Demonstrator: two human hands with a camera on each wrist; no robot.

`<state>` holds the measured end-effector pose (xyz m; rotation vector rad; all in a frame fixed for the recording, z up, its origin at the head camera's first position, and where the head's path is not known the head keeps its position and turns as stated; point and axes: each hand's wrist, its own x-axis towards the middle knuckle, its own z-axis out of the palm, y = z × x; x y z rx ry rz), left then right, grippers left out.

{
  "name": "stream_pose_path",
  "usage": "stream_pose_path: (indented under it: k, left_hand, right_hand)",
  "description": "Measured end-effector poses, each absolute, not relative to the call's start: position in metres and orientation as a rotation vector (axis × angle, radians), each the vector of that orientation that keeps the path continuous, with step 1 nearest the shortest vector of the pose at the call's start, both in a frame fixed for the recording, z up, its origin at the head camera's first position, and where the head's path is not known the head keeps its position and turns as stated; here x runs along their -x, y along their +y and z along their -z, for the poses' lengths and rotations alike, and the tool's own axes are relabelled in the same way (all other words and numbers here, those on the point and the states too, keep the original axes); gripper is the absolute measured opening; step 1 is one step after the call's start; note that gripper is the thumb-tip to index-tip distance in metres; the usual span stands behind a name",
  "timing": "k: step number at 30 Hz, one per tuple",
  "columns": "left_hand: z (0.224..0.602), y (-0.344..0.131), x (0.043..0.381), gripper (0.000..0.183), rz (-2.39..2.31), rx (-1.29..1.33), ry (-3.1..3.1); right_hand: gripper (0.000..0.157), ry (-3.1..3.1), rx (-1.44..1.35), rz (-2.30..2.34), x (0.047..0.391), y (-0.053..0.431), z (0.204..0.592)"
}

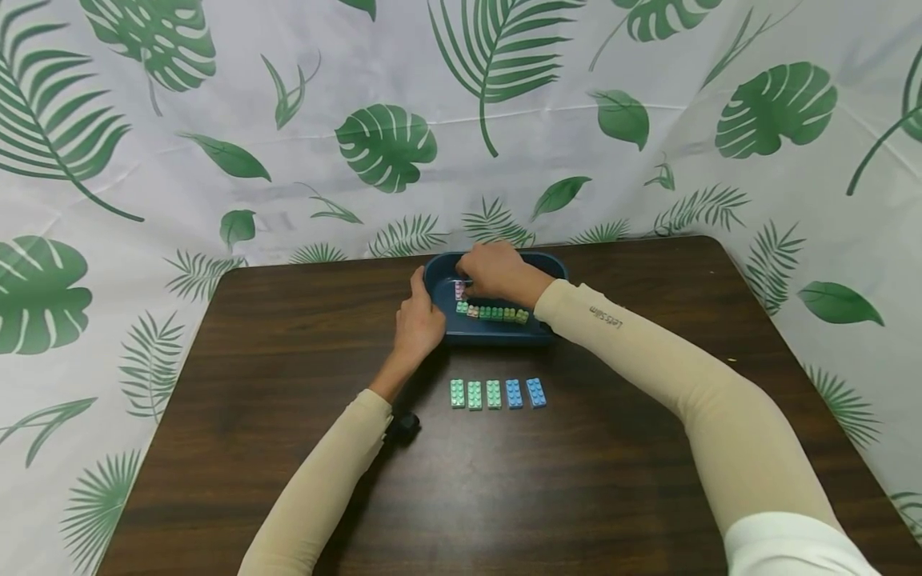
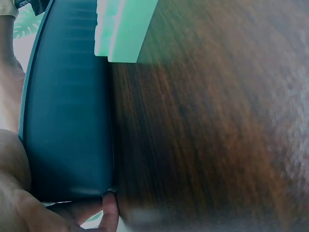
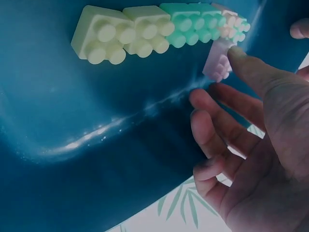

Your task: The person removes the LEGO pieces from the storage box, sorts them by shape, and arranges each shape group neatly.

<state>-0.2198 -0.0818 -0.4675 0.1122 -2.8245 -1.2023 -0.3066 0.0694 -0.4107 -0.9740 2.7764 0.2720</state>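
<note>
A dark blue tray (image 1: pixel 497 338) lies near the table's far edge. My left hand (image 1: pixel 420 322) grips its left end, and in the left wrist view fingers (image 2: pixel 110 212) reach round the tray's end wall. My right hand (image 1: pixel 497 270) is inside the tray and pinches a pink toy building brick (image 3: pixel 219 60), with the thumb (image 3: pixel 241 55) at one end and a fingertip by the other. The pink brick stands at an angle to a row of bricks: a mint brick (image 1: pixel 462 307), a peach one (image 1: pixel 473 311), several green ones (image 1: pixel 491 313) and yellow-green ones (image 1: pixel 515 315).
In front of the tray, three mint bricks (image 1: pixel 475 395) and two blue bricks (image 1: pixel 524 393) are lined up on the brown table (image 1: pixel 576 480). A black object (image 1: pixel 405 427) is by the left wrist. Leaf-patterned cloth (image 1: pixel 288 176) hangs behind the table.
</note>
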Motion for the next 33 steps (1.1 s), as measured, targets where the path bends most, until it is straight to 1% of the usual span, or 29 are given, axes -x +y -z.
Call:
stream_pose_path:
  k: [5,15,22,28,33]
  left_hand:
    - [0.4684,-0.082,0.2199,0.069,1.197,-0.118,-2.826]
    - [0.4682,-0.0816,0.2185,0.069,1.179,-0.125,-2.813]
    - [0.4696,-0.0803,0.2181,0.067,1.178,-0.161,-2.814]
    - [0.4702,-0.0792,0.2186,0.067,1.188,-0.151,-2.822]
    - [0.4708,-0.0805,0.2202,0.067,1.174,-0.151,-2.823]
  right_hand:
    - [0.04,2.779,0.991,-0.274,0.307,0.0686,0.4133]
    - [0.026,2.803,1.028,-0.255,0.3064,0.0668,0.4186]
    - [0.023,2.803,1.061,-0.239,0.3038,0.0666,0.4184]
    - [0.017,2.801,1.028,-0.254,0.3022,0.0699,0.4157]
    - [0.019,2.807,1.017,-0.253,0.301,0.0735,0.4102]
